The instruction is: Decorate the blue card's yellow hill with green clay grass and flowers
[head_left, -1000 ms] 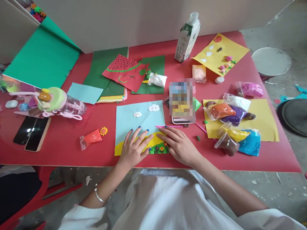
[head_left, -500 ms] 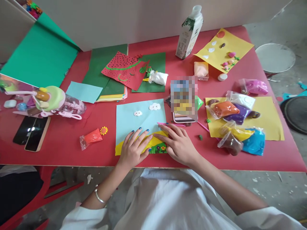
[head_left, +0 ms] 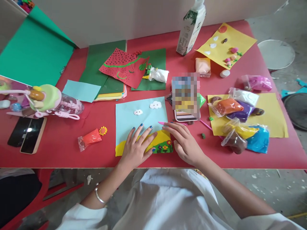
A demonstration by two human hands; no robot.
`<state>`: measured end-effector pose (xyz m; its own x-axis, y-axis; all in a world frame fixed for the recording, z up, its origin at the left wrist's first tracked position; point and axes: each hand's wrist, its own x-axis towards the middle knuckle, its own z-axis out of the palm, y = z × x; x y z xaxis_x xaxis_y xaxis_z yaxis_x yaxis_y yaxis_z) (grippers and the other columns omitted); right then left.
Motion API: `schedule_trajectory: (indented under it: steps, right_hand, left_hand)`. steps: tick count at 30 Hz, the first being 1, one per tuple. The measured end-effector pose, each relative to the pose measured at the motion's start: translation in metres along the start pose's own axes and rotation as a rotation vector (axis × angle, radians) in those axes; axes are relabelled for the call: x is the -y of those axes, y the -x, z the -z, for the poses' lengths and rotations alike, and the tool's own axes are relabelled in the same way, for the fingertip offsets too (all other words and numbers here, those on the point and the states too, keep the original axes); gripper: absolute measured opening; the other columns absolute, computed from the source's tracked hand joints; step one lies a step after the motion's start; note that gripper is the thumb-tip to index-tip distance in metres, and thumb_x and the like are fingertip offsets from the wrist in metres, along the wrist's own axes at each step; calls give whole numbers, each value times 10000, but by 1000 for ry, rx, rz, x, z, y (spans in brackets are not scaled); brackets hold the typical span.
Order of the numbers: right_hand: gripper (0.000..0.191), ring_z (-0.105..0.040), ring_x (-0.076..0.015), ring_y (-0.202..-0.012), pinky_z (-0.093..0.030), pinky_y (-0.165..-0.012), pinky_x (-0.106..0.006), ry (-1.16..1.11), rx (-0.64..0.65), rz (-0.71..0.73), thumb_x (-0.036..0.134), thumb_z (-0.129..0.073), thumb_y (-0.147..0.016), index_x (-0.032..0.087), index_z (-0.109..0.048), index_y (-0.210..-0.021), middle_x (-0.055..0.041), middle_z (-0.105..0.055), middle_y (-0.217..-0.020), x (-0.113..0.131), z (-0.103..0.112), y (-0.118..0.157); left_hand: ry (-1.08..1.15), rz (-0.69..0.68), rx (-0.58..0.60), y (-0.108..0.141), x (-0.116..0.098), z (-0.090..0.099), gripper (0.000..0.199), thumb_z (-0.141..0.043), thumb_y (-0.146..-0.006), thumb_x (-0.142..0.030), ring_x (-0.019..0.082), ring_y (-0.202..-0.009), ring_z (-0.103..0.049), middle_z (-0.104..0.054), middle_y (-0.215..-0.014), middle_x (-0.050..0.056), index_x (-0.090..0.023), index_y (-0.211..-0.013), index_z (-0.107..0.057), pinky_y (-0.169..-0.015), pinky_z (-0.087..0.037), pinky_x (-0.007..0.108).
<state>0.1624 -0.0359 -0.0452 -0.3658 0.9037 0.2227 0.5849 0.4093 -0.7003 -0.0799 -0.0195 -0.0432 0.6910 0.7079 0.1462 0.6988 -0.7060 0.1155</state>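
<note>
A light-blue sheet (head_left: 124, 119) lies in front of me, with two white clouds (head_left: 155, 104), a yellow clay hill (head_left: 155, 139) and a green patch with small flowers (head_left: 164, 147). My left hand (head_left: 136, 145) rests spread and flat on the yellow clay, holding nothing. At the sheet's right edge, my right hand (head_left: 185, 143) has its fingers stretched out, the fingertips close beside a pink clay tool (head_left: 161, 123). Whether they touch the tool I cannot tell. Right of the sheet lies a phone (head_left: 187, 116) with a blurred-out screen.
Several bags of clay, including an orange one (head_left: 229, 107), lie on a yellow sheet (head_left: 275, 111) at right. A carton (head_left: 191, 30) stands at the back. To the left are a red clay bag (head_left: 90, 139), a sunflower piece (head_left: 103, 130), a bottle (head_left: 69, 103) and another phone (head_left: 33, 135).
My right hand has slid a little rightward, uncovering more of the flowers and the sheet's edge. My left hand stays on the yellow clay. The view has shifted slightly.
</note>
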Motion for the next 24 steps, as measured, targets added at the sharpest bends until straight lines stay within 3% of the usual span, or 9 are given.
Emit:
schedule_trajectory:
  steps: [4, 10, 17, 20, 24]
  right_hand:
    - [596, -459, -250, -1295, -425, -1070, -486, -25, -65, -6, 83, -326, -857, 235, -422, -1426, -93, -529, -1393, 0, 0, 1]
    - [561, -422, -273, -1311, -422, -1089, -499, 165, -96, 20, 97, -357, -871, 206, -496, -1404, -105, -499, -1431, -2, -3, 15]
    - [476, -364, -316, -1351, -397, -1126, -513, 420, -80, 10, 166, -391, -912, 153, -583, -1347, -122, -475, -1472, -5, -10, 27]
    - [444, -371, -320, -1347, -388, -1136, -502, 430, -84, 6, 192, -402, -929, 138, -614, -1315, -131, -511, -1436, -6, -13, 24]
    - [481, -387, -290, -1344, -395, -1128, -501, 324, -126, 21, 172, -378, -912, 147, -577, -1349, -117, -504, -1449, -9, -12, 23]
  left_hand:
    - [5, -7, 46, -1, -1, -1, 613, -420, -979, -512, 344, -1446, -308, -426, -1540, 56, -247, -1526, -342, -1200, -166, 539]
    - [-87, -24, 59, -8, -7, 4, 591, -464, -968, -498, 353, -1455, -304, -442, -1529, 50, -220, -1487, -414, -1198, -176, 586]
    - [-154, -130, -42, -17, -13, 1, 601, -330, -991, -568, 289, -1401, -418, -544, -1444, 71, -161, -1367, -564, -1219, -215, 488]
    - [-96, -58, -96, -19, -13, -5, 609, -280, -1002, -558, 292, -1393, -425, -553, -1431, 94, -164, -1373, -558, -1192, -258, 496]
    - [-71, -46, -42, -22, -15, -9, 596, -284, -1000, -558, 302, -1422, -373, -480, -1498, 84, -228, -1467, -449, -1176, -267, 517]
